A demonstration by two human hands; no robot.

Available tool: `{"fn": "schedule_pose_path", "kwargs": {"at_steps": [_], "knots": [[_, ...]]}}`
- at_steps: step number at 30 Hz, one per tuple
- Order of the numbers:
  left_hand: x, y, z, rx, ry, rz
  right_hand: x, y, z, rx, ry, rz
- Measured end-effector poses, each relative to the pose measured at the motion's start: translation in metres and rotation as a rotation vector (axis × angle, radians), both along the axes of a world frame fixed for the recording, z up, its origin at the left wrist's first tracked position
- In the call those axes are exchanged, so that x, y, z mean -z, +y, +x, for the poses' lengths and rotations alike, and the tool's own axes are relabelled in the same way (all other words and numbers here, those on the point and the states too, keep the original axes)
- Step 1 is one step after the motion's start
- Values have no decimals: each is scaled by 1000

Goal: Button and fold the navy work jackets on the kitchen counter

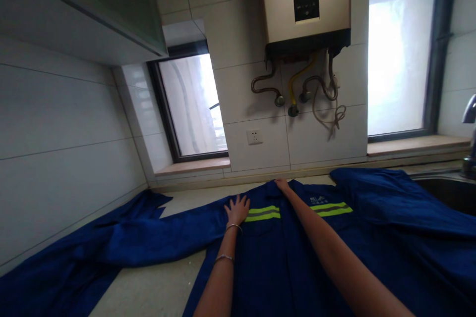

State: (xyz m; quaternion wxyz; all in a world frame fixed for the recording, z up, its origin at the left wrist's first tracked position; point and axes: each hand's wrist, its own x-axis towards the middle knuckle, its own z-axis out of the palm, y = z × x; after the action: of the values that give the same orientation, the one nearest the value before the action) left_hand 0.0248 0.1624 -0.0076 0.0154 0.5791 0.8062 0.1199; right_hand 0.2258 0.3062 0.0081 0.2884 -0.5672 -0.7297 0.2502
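Note:
A dark blue work jacket (256, 257) lies spread on the countertop, front side up, with yellow-green and grey reflective strips across the chest and a small pale logo on one side. My left hand (237, 210) rests on it near the shoulder, fingers spread flat beside one strip. At the collar, my right hand (282, 185) has its fingers closed on the fabric edge. One sleeve stretches out to the left, and the other side bunches toward the sink. More dark blue cloth (44, 262) lies at the far left, partly under that sleeve.
The pale countertop (163, 282) shows between the cloths. On the right are a dark sink (446, 190) and a faucet (470, 133). A water heater (308, 5) with hoses hangs above a wall socket (255, 136). An overhead cabinet (92, 5) juts out at upper left.

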Motion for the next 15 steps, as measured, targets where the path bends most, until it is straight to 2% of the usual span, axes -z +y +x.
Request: {"fn": "schedule_pose_path", "kwargs": {"at_steps": [2, 4, 8, 11, 15], "knots": [[1, 0, -18, -148, -30, -29, 4, 2, 4, -2, 9, 2], [3, 1, -31, -226, -35, -51, 5, 4, 4, -7, 2, 9], [9, 2, -42, -283, -5, -35, 2, 1, -4, -71, -64, 36], [12, 2, -43, -345, 1, -40, 4, -12, -10, -118, -151, 93], [9, 3, -40, -397, 21, -22, 13, -42, -20, -56, -243, 219]]}}
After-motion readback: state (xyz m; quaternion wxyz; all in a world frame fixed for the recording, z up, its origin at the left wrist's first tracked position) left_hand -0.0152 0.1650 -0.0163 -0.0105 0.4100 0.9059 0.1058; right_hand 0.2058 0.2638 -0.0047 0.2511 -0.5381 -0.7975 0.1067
